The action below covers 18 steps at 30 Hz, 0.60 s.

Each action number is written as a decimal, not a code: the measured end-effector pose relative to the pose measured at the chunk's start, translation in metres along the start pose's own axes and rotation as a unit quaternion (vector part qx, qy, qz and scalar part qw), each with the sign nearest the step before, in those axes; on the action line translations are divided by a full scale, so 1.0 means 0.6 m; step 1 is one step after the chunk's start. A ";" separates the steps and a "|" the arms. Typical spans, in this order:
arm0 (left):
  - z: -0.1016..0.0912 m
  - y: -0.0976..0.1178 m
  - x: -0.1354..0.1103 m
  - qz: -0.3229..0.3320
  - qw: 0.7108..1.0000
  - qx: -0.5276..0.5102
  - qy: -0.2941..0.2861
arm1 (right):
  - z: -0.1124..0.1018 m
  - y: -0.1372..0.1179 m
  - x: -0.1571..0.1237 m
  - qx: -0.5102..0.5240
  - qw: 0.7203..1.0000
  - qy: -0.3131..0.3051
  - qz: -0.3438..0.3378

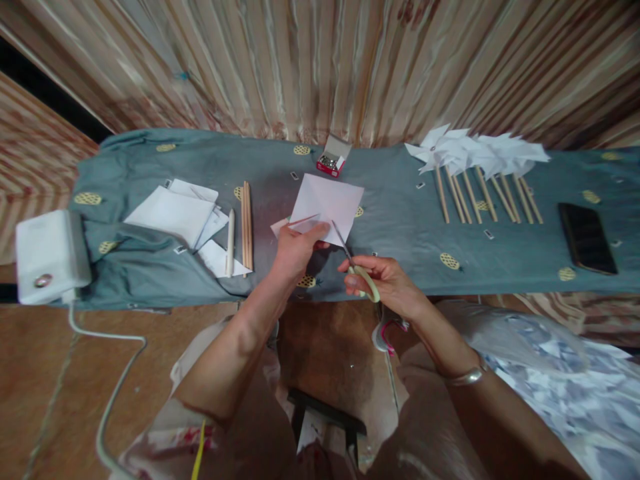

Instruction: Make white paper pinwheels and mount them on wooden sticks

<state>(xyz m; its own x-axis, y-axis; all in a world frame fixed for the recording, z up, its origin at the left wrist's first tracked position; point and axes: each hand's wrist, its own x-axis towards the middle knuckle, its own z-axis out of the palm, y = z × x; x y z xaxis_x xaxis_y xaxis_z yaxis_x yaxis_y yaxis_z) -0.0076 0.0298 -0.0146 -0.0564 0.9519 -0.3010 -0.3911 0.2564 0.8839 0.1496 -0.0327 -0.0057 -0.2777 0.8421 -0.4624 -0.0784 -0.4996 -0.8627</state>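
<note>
My left hand (296, 248) pinches the near corner of a white square of paper (330, 200) held over the blue-grey covered board (380, 220). My right hand (385, 283) grips a pair of scissors (357, 265) with pale yellow-green handles. The blades point up and left, and their tips are at the paper's lower edge. The paper shows diagonal fold lines.
A stack of white paper squares (173, 213), wooden sticks (247, 223) and a pale pen lie at left. A red box of pins (331, 159) stands behind. Finished paper pinwheels on sticks (475, 170) and a black phone (586, 238) lie at right. A white box with a cable (47, 257) sits at the left end.
</note>
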 end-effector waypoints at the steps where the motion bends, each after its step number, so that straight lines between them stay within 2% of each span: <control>1: 0.000 0.000 0.000 0.000 1.000 0.000 0.000 | 0.000 0.000 0.000 0.001 1.000 0.002 0.000; 12: -0.002 0.000 0.000 0.003 1.000 0.013 0.001 | 0.002 0.000 0.004 0.003 1.000 0.006 0.002; 18: 0.000 -0.001 -0.006 0.010 1.000 0.021 -0.019 | 0.001 -0.004 0.003 -0.013 1.000 0.004 -0.009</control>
<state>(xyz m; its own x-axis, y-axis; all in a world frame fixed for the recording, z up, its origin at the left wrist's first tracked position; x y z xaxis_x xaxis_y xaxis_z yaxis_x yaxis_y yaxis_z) -0.0073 0.0262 -0.0142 -0.0289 0.9623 -0.2703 -0.3520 0.2433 0.9038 0.1485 -0.0302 -0.0045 -0.2685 0.8529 -0.4478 -0.0575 -0.4783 -0.8763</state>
